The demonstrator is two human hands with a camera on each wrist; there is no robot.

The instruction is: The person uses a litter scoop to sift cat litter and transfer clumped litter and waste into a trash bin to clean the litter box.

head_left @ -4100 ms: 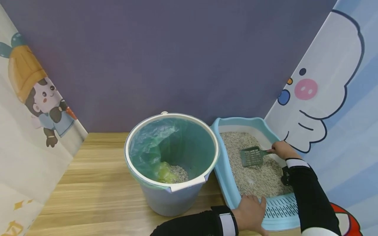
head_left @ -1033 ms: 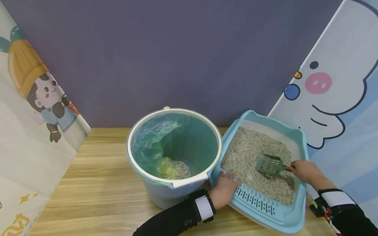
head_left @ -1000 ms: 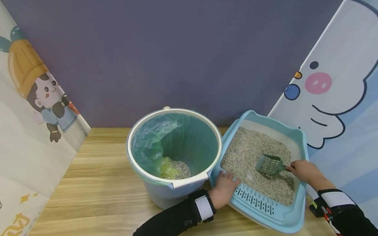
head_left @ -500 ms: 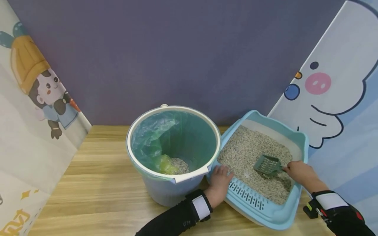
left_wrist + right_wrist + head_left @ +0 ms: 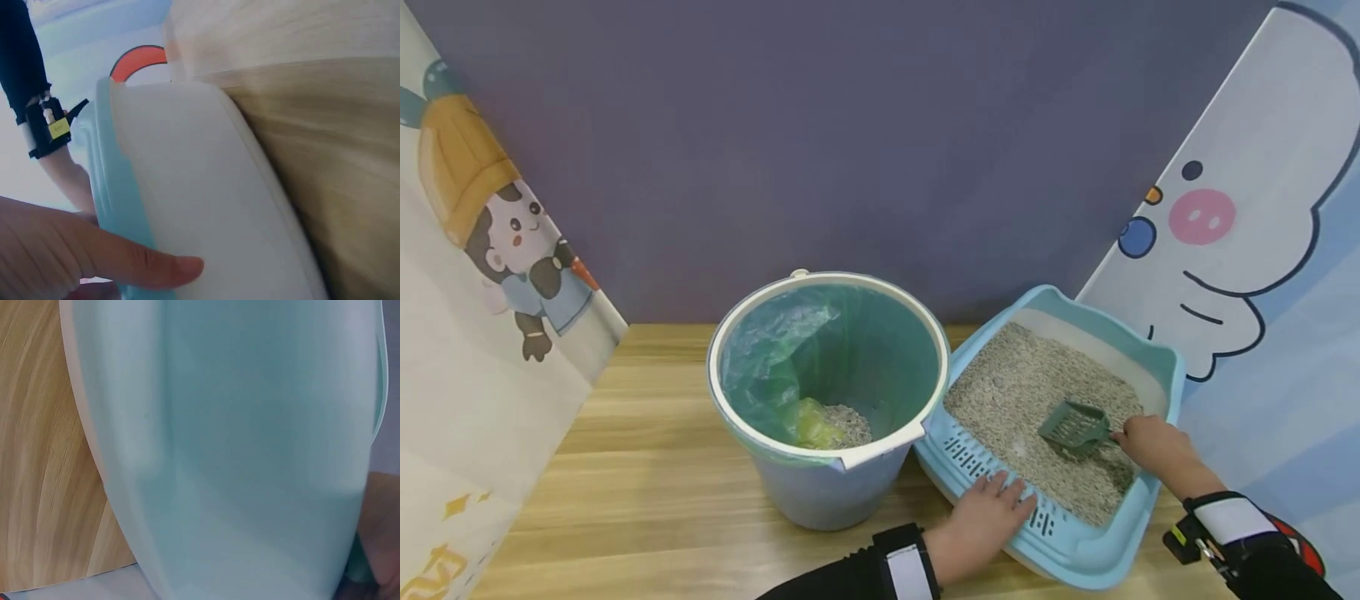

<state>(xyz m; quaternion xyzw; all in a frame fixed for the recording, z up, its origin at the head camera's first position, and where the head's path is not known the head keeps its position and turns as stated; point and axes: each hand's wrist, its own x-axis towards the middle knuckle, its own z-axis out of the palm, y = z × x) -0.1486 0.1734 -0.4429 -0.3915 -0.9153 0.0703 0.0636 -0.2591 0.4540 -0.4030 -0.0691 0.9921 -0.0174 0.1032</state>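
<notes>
The right hand hides most of the handle of the green scoop, its grip closed around it; the blade is at the litter inside the blue tray, its lower edge hard to make out. In the right wrist view the tray wall blocks nearly all of that hand. The left hand (cut off in its own wrist view) grasps the tray's near rim, thumb outside, fingers over the slots. Beside it on the worktop, the bucket contains a green liner, grey grains and an unidentifiable yellowish lump.
</notes>
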